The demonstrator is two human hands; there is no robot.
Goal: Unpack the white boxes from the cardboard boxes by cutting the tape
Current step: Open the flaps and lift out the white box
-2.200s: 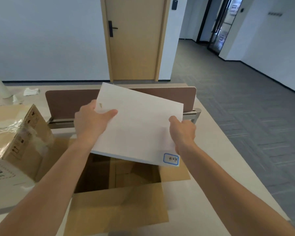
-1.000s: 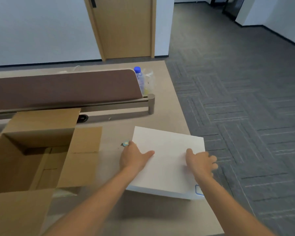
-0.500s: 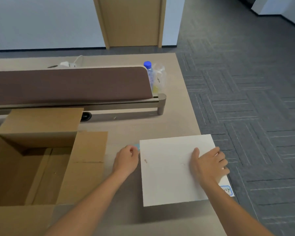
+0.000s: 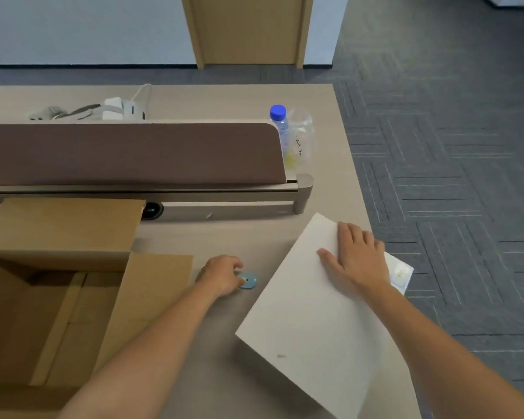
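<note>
A flat white box point(image 4: 309, 313) lies skewed on the desk at the right, one corner with a blue-edged label point(image 4: 401, 275) past the desk's edge. My right hand point(image 4: 356, 257) lies flat on its far end, fingers straight. An open cardboard box point(image 4: 58, 297) stands at the left with its flaps spread. Between them lies a small round blue cutter point(image 4: 248, 280); my left hand point(image 4: 221, 275) has curled fingers pinching its left side.
A brown divider panel point(image 4: 133, 152) on a metal rail crosses the desk point(image 4: 233, 240) behind the boxes. A blue-capped water bottle point(image 4: 280, 128) and a clear plastic bag stand at its right end. A white charger with cable lies beyond. The desk's right edge drops to grey carpet.
The white box came out of the cardboard box, was set on the desk at the right, then turned askew under my right hand. My left hand left it and closed on the blue cutter.
</note>
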